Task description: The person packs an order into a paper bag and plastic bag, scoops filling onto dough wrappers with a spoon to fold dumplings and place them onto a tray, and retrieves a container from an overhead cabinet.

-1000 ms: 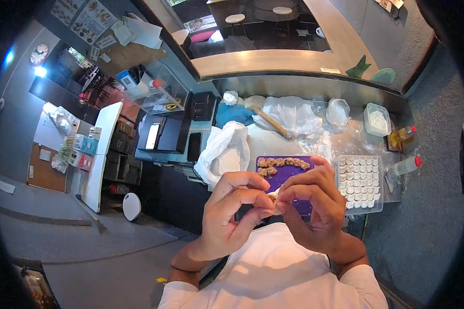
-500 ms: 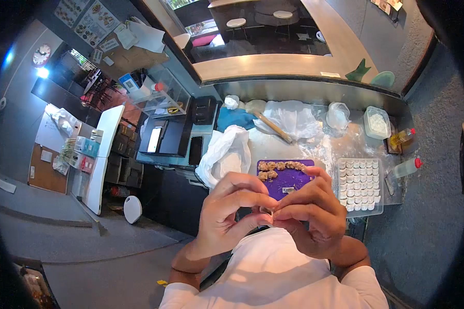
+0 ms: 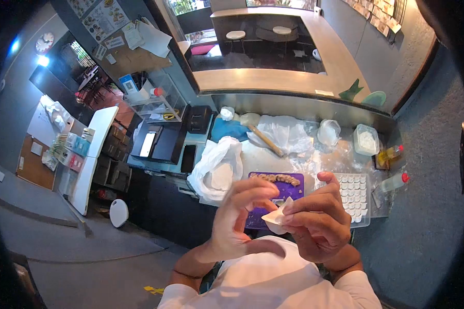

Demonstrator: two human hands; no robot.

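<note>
A white dough wrapper (image 3: 276, 219), partly folded with a pointed edge standing up, is pinched between the thumb and fingers of my right hand (image 3: 319, 221). Just left of it, my left hand (image 3: 242, 219) is curved with thumb and fingers apart, holding nothing. Behind both hands lies a purple cutting board (image 3: 294, 192), partly hidden by them. A row of brown minced-filling lumps (image 3: 282, 178) runs along its far side. To the right, a clear plastic tray (image 3: 366, 220) holds rows of small white dumplings (image 3: 354, 191).
A white plastic bag (image 3: 197, 180) stands left of the board. Farther back are a wooden rolling pin (image 3: 265, 140), a tub of white powder (image 3: 366, 140), an oil bottle (image 3: 389, 155) and a clear red-capped bottle (image 3: 392, 184). Flour dusts the steel counter (image 3: 307, 159).
My left hand has let go of the wrapper and opened away to the left. My right hand keeps its pinch, and more of the wrapper shows. The view has shifted slightly.
</note>
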